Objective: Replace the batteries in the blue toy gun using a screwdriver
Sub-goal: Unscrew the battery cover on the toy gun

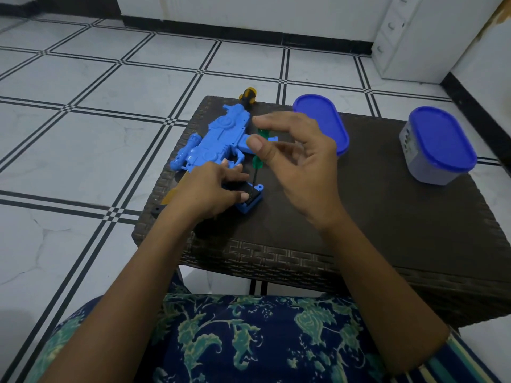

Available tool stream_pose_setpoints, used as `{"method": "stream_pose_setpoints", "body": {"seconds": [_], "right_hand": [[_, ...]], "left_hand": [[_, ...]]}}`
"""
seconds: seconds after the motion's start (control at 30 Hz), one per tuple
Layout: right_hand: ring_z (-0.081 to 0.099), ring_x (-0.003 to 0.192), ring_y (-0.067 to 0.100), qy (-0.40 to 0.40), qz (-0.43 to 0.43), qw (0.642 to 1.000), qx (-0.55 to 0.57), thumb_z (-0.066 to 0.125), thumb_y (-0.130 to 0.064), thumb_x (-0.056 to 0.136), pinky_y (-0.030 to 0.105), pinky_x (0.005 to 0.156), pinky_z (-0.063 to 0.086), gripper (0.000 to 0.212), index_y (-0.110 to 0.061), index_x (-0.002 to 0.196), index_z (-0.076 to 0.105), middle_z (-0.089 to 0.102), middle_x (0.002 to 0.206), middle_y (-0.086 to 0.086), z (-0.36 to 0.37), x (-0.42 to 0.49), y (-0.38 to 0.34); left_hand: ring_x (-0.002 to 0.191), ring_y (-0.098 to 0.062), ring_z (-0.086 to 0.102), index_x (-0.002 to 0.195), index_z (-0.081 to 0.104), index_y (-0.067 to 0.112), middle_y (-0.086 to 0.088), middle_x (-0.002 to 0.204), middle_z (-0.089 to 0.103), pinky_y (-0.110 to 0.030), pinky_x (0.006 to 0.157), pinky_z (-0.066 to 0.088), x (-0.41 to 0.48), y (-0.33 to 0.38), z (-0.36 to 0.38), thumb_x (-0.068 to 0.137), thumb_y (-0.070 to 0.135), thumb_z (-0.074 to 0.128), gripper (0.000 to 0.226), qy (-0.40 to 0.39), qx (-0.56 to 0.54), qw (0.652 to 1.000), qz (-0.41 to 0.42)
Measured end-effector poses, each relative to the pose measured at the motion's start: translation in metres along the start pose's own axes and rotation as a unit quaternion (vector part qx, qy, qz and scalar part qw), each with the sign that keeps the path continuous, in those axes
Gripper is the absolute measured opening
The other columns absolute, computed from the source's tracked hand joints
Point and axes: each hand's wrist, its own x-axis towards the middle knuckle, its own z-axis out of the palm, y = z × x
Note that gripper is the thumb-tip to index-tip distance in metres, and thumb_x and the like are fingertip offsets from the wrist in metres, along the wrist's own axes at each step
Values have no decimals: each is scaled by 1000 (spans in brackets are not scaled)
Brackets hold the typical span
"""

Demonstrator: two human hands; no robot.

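Note:
The blue toy gun [218, 139] lies on its side at the left part of a dark woven table [387, 217]. Its battery box [249, 201] points toward me, near the table's middle-left. My left hand [210, 189] holds the gun's near end, with the thumb beside the box. A screwdriver with a green handle [258, 153] stands almost upright, its dark shaft tip down in the battery box. My right hand [296, 161] pinches the green handle between thumb and forefinger, the other fingers spread loosely.
A blue-lidded oval container [323, 120] stands just behind my right hand. A second grey container with a blue lid [439, 145] is at the table's right. A yellow-and-black tool handle [247, 96] lies beyond the gun. The tiled floor surrounds the table.

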Motion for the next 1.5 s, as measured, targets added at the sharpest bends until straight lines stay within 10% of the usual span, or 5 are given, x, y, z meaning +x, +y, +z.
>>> {"method": "stream_pose_setpoints", "body": {"seconds": [1.5], "right_hand": [[67,95,21,15,-21,999,-41,64,-4,91,38,80,57,13,-7,101,70,70,99,4,-1,3,4]], "left_hand": [[143,-4,22,125,62,28,10,144,48,-39,119,22,-5,6,0,80,18,75,47,1,-22,1000,1]]}}
